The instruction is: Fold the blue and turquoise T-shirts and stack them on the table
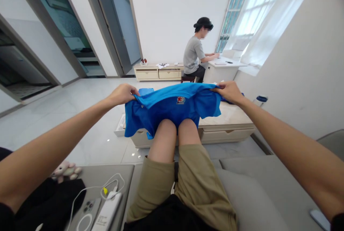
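Observation:
A bright blue short-sleeved shirt (172, 107) with a small red-and-white emblem (180, 100) on its chest hangs in front of me. My left hand (122, 94) pinches its upper edge on the left side, and my right hand (227, 92) grips the opposite side. Both arms reach forward, holding the cloth up with its lower part draped over my bare knees (174, 130). Part of the shirt's lower edge is hidden behind my knees.
Beyond the shirt stands a cream marble-topped table with drawers (227, 134). A phone (90, 211), white power bank (106, 213) and black cloth lie on the grey sofa arm at left. A person sits at a white desk (223, 64) farther back.

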### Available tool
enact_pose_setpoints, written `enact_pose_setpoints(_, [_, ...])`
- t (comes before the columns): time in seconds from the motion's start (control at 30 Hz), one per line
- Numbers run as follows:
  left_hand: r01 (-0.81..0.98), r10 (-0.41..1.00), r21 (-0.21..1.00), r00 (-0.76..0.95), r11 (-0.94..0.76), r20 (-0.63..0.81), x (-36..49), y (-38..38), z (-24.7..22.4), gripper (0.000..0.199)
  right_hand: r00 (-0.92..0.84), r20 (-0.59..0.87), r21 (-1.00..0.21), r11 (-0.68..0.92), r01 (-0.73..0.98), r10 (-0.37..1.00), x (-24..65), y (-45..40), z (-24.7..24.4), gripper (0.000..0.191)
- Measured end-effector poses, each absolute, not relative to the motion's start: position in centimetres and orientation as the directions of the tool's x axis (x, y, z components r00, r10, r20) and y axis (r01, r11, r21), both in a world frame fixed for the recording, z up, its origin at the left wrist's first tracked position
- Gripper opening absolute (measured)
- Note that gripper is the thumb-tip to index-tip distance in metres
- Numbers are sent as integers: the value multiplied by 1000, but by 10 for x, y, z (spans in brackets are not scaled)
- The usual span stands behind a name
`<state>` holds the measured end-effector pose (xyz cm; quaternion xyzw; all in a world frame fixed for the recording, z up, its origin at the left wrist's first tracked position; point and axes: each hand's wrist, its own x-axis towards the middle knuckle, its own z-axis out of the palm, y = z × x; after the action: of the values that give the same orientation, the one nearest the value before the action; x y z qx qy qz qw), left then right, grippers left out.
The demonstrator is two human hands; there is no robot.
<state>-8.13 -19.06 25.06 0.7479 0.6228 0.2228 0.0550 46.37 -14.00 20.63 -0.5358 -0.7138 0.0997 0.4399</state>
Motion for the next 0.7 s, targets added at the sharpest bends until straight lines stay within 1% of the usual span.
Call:
enact_pose_setpoints(0.07, [914, 962, 352, 116, -200, 247, -77, -195, 248, 21, -42, 501, -591, 377, 714, 864, 463, -141, 203, 23])
enact_pose_setpoints(0.17, [898, 963, 386, 126, -213, 239, -73, -197, 250, 28, -36, 518, -523, 350, 777, 854, 467, -142, 200, 26])
enact_pose_setpoints(0.3, [884, 967, 407, 164, -232, 195, -70, -198, 252, 35, -115, 513, -407, 359, 840, 851, 474, -145, 201, 30])
enact_pose_setpoints(0.4, [887, 976, 411, 162, -209, 147, -67, -201, 247, 36, -160, 471, -382, 364, 850, 868, 477, -148, 203, 29])
enact_pose_setpoints(0.43, [890, 976, 405, 159, -207, 150, -66, -202, 245, 35, -173, 452, -384, 366, 848, 875, 478, -148, 204, 29])
enact_pose_setpoints(0.5, [895, 970, 394, 137, -208, 201, -63, -203, 241, 31, -202, 435, -385, 384, 840, 878, 480, -150, 206, 31])
enact_pose_setpoints(0.57, [893, 959, 403, 91, -198, 269, -60, -205, 238, 28, -203, 471, -371, 402, 837, 859, 480, -151, 205, 34])
enact_pose_setpoints(0.63, [881, 951, 441, 34, -175, 308, -57, -206, 235, 28, -158, 526, -362, 389, 847, 835, 480, -153, 200, 33])
enact_pose_setpoints(0.7, [864, 949, 478, -2, -157, 315, -54, -207, 234, 28, -102, 545, -379, 353, 856, 832, 479, -156, 192, 30])
